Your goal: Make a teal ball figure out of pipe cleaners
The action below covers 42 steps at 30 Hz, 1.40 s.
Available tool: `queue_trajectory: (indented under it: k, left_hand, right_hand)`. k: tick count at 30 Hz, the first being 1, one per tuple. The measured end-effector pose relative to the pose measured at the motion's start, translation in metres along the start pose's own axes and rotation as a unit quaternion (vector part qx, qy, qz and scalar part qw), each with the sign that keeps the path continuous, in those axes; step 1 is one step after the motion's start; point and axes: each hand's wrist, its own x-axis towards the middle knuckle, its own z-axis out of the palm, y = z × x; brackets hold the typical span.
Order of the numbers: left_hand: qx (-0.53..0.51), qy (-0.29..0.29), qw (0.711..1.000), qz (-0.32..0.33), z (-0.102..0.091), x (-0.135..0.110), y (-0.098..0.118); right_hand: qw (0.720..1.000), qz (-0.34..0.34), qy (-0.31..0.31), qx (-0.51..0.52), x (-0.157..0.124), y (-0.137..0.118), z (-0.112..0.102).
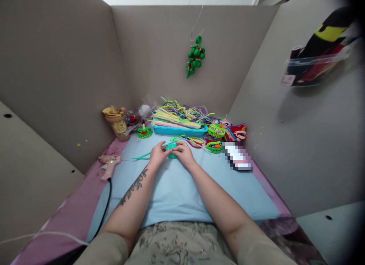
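Observation:
My left hand (159, 154) and my right hand (184, 154) meet over the blue mat, fingers bent in on a teal rounded piece (172, 146). It looks like coiled pipe cleaner, partly covered by my fingers. Loose teal pipe cleaners (142, 157) lie just left of my left hand. Beyond my right hand rest red and yellow loops (196, 141), which may be scissor handles. A green pipe-cleaner figure (213, 146) with an orange part sits to their right.
Behind stands a blue tray (179, 130) heaped with pipe cleaners. A cup (116, 124) and a green figure (144, 131) stand left of it. Nearer lies a pink glue gun (110, 168) with a black cord. A phone-like object (237, 157), pixelated, lies right. Grey panels enclose three sides.

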Motion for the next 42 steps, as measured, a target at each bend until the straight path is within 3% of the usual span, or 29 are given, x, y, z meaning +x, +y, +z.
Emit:
queue_trajectory:
  k: [9,13,19,22,26,31,37,42]
  left_hand:
    - [-0.004,0.006,1.0,-0.005,0.0,0.001,-0.003]
    - [0.009,0.036,0.999,0.016,0.0,0.001,-0.003]
    - [0.02,0.044,0.999,0.026,-0.001,0.001,-0.006]
    - [0.024,0.035,0.999,0.034,-0.001,0.0,-0.003]
    - [-0.021,0.049,0.998,0.033,0.002,-0.006,0.007]
    - [-0.021,0.025,0.999,0.034,0.01,-0.011,0.014]
    - [0.015,0.049,0.998,0.027,0.003,-0.001,0.004]
    - [-0.048,0.015,0.999,0.022,-0.004,0.008,-0.008]
  right_hand:
    - [0.998,0.013,-0.03,0.049,-0.001,-0.007,-0.012]
    - [0.997,0.019,-0.024,0.075,0.001,-0.007,-0.015]
    - [0.998,0.024,-0.046,0.018,-0.001,-0.01,-0.014]
    - [0.997,-0.012,-0.068,-0.03,-0.004,-0.013,-0.011]
    - [0.995,-0.053,-0.042,-0.068,-0.005,-0.02,-0.014]
    - [0.994,-0.028,-0.047,-0.096,-0.008,-0.022,-0.024]
    - [0.996,-0.018,-0.03,-0.087,-0.001,-0.015,-0.014]
    - [0.998,0.007,-0.055,-0.03,0.006,-0.006,-0.015]
